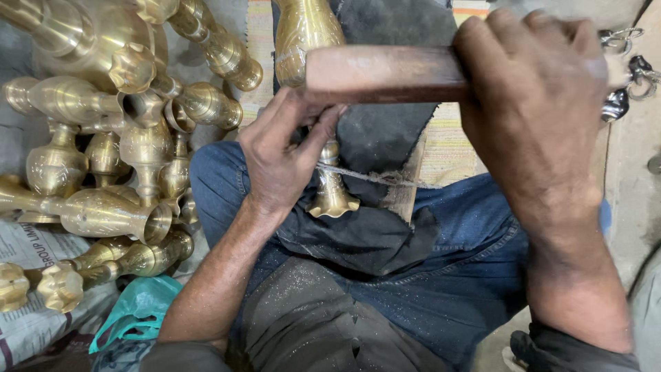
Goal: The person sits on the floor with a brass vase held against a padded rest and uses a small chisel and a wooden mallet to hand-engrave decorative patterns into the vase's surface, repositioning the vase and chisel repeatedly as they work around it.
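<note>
From the head camera, your left hand (279,155) closes around the neck of a brass vase (313,41) lying across your lap on a dark cloth (372,238), its fluted mouth (332,200) pointing toward you. Your right hand (533,103) grips a wooden handle (385,72) crossing above the vase. A pile of brass vases (117,138) lies to your left, beside a newspaper (31,248) and green plastic bag (138,310).

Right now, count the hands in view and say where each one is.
2. The left hand grips the brass vase over the lap; the right hand grips the wooden handle at upper right. No others show.
</note>
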